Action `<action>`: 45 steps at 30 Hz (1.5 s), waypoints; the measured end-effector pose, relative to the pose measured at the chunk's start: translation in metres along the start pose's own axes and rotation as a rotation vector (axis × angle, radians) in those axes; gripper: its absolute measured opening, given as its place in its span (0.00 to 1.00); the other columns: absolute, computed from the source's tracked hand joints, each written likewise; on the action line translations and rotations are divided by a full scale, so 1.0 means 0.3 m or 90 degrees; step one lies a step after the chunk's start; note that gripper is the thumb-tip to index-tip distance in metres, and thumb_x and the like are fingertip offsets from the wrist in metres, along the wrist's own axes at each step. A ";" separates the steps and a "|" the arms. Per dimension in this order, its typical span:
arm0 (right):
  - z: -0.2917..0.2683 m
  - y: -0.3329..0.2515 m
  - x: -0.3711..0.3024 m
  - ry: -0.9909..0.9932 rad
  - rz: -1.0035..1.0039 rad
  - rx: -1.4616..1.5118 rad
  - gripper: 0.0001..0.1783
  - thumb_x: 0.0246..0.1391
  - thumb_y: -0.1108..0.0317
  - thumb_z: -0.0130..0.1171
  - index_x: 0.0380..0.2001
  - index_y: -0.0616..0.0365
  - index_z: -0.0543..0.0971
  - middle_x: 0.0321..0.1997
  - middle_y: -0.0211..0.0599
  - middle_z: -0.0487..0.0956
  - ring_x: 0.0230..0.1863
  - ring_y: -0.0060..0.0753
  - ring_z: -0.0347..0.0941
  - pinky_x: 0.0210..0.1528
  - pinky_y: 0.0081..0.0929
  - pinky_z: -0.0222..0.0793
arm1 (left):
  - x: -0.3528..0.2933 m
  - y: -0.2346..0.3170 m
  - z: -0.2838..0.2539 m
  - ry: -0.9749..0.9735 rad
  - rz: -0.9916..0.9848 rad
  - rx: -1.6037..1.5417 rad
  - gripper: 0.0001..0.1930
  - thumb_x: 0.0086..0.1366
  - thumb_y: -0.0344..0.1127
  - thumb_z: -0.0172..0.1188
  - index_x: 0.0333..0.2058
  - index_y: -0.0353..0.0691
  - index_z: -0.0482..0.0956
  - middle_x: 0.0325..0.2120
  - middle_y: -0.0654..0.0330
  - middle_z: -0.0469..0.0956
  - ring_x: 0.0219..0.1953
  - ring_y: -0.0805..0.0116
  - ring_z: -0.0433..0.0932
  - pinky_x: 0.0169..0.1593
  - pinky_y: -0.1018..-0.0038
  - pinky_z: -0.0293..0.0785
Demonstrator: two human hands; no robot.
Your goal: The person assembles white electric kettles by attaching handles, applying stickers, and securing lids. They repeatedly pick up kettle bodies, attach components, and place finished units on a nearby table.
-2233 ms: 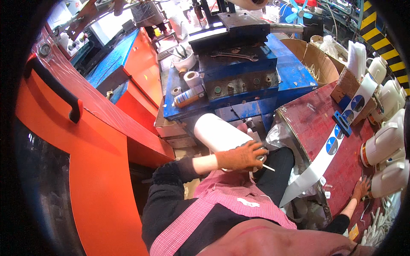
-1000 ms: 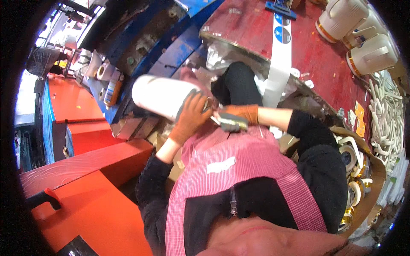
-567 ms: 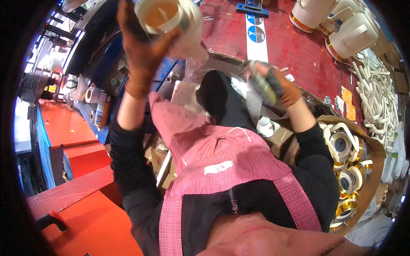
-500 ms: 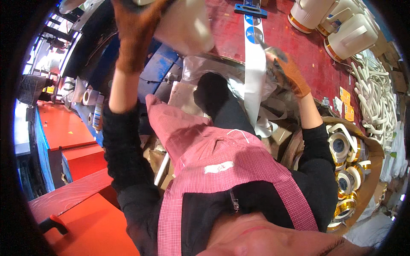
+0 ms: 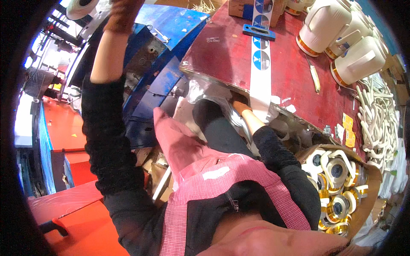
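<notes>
My left hand (image 5: 124,16), in an orange-brown glove, reaches to the upper left over the blue machine. It is smeared by motion and cut by the picture's top edge, so its fingers and anything in them cannot be made out. At the table's near edge is my gloved right hand (image 5: 240,105), beside clear plastic (image 5: 198,88); its fingers are hidden in shadow. A white strip (image 5: 260,87) with round blue labels (image 5: 261,59) hangs over that edge, passing under a blue slotted block (image 5: 259,32). A knife with a yellowish handle (image 5: 315,79) lies on the table.
White jugs (image 5: 326,25) with gold bands stand on the red table (image 5: 218,45). White handles (image 5: 373,115) are heaped at the right. A carton (image 5: 373,187) of white-and-gold round parts (image 5: 337,170) sits by my right elbow. The blue machine (image 5: 171,21) and orange surfaces (image 5: 64,128) lie left.
My left hand has moved up and left; the white jug it held is out of sight. My right hand has left the label strip and dropped left to the table's edge. The knife now lies on the table.
</notes>
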State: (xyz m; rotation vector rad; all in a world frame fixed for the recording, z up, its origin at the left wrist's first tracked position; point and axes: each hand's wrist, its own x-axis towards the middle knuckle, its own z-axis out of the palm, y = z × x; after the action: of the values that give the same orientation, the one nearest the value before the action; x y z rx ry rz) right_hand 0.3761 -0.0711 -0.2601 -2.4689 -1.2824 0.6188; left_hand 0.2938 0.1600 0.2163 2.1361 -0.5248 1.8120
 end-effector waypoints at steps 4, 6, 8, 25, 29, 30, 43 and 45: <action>-0.062 -0.024 -0.116 -0.023 0.039 0.224 0.26 0.56 0.56 0.47 0.54 0.59 0.65 0.53 0.57 0.69 0.55 0.55 0.64 0.56 0.41 0.59 | -0.094 0.263 -0.259 -0.114 -0.469 0.010 0.43 0.45 0.30 0.70 0.59 0.36 0.55 0.51 0.51 0.68 0.50 0.60 0.70 0.54 0.67 0.68; -0.150 -0.092 -0.219 0.079 -0.066 0.091 0.22 0.52 0.61 0.52 0.49 0.60 0.69 0.52 0.56 0.70 0.51 0.54 0.68 0.51 0.41 0.64 | -0.235 0.398 -0.295 -0.117 -0.417 -0.095 0.47 0.43 0.34 0.72 0.60 0.36 0.54 0.53 0.49 0.66 0.54 0.59 0.67 0.59 0.66 0.61; -0.273 -0.170 -0.333 0.117 -0.155 0.128 0.23 0.48 0.64 0.57 0.48 0.61 0.71 0.50 0.55 0.71 0.46 0.52 0.72 0.48 0.40 0.67 | -0.356 0.538 -0.341 -0.301 -0.306 0.165 0.48 0.40 0.36 0.73 0.59 0.32 0.56 0.54 0.49 0.65 0.56 0.57 0.66 0.60 0.67 0.59; -0.794 -0.658 -0.505 0.169 -0.548 0.230 0.20 0.43 0.66 0.61 0.43 0.50 0.74 0.35 0.38 0.77 0.35 0.39 0.74 0.37 0.31 0.71 | -0.493 0.777 -0.311 -0.661 -0.151 0.324 0.23 0.39 0.49 0.67 0.35 0.50 0.73 0.48 0.51 0.68 0.47 0.53 0.71 0.45 0.62 0.72; -0.766 -0.703 -0.540 0.302 -0.529 -0.097 0.18 0.42 0.65 0.60 0.40 0.51 0.75 0.45 0.41 0.73 0.43 0.46 0.72 0.38 0.35 0.73 | -0.507 0.769 -0.307 -0.654 -0.137 0.335 0.22 0.40 0.49 0.67 0.34 0.48 0.75 0.46 0.48 0.69 0.45 0.51 0.72 0.44 0.63 0.72; -0.757 -0.715 -0.547 0.330 -0.510 -0.129 0.17 0.42 0.64 0.60 0.39 0.51 0.75 0.45 0.41 0.72 0.44 0.45 0.71 0.38 0.35 0.73 | -0.510 0.770 -0.303 -0.646 -0.121 0.333 0.21 0.41 0.49 0.66 0.34 0.47 0.76 0.45 0.47 0.69 0.44 0.50 0.72 0.43 0.63 0.72; -0.833 -0.607 -0.615 0.112 -0.751 -0.280 0.20 0.41 0.70 0.57 0.43 0.57 0.73 0.49 0.39 0.70 0.53 0.48 0.65 0.54 0.35 0.66 | -0.550 0.756 -0.277 -0.590 -0.212 0.131 0.19 0.41 0.40 0.68 0.36 0.53 0.76 0.48 0.51 0.69 0.51 0.50 0.69 0.51 0.60 0.68; -0.842 -0.602 -0.617 0.037 -0.744 -0.298 0.20 0.42 0.71 0.56 0.43 0.56 0.73 0.48 0.38 0.71 0.53 0.49 0.66 0.53 0.36 0.67 | -0.549 0.759 -0.268 -0.601 -0.194 0.073 0.18 0.40 0.41 0.68 0.33 0.51 0.76 0.49 0.48 0.69 0.51 0.48 0.70 0.51 0.60 0.68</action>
State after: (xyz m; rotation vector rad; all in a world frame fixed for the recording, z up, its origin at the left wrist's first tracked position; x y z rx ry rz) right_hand 0.2807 -0.1371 0.0824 -1.4745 -2.6380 -0.0817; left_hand 0.0964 0.0071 0.0642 2.8760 -0.2457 0.6080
